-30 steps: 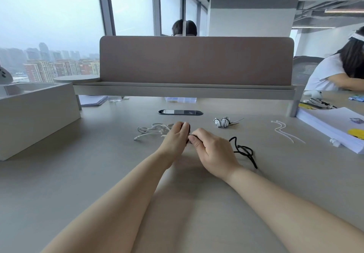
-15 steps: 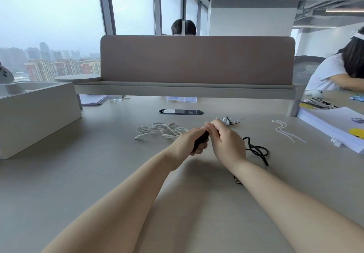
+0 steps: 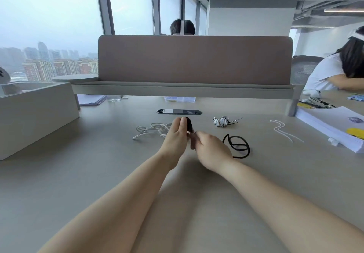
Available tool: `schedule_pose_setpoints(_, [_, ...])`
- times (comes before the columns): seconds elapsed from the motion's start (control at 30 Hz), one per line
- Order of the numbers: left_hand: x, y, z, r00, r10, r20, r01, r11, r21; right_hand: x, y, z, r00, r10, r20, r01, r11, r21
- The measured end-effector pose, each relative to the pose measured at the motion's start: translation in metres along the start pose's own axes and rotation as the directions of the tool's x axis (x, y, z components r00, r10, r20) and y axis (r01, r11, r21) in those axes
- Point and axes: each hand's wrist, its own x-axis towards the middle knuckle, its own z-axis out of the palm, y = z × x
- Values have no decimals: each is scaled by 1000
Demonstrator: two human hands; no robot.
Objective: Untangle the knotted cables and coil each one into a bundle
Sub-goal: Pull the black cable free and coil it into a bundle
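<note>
Head view: left hand (image 3: pixel 175 134) grips the coiled black cable (image 3: pixel 189 124); right hand (image 3: pixel 209 148) pinches its strand.

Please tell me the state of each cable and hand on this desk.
black cable: partly coiled, rest in loose loops on desk
white cable: tangled heap, untouched
striped cable: bundled
left hand: holds black cable's coiled part
right hand: pinches black cable
</note>
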Motion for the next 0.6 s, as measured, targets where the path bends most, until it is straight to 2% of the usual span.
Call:
schedule_pose_setpoints(0.13, [1, 0, 0, 999, -39, -13, 38, 997, -71, -5, -1, 3, 996, -75, 48, 86, 954, -288])
schedule_pose_setpoints(0.2, [2, 0, 0, 998, -65, -21, 62, 992, -107, -6, 0, 2, 994, -89, 66, 108, 919, -379])
schedule_pose_setpoints(0.47, [3, 2, 3, 995, -95, 17, 96, 963, -250, -5, 3, 4, 991, -98, 87, 125, 908, -400])
schedule_pose_setpoints(0.6, [6, 1, -2, 997, -71, -30, 65, 985, -158, -10, 4, 3, 988, -99, 121, 137, 919, -369])
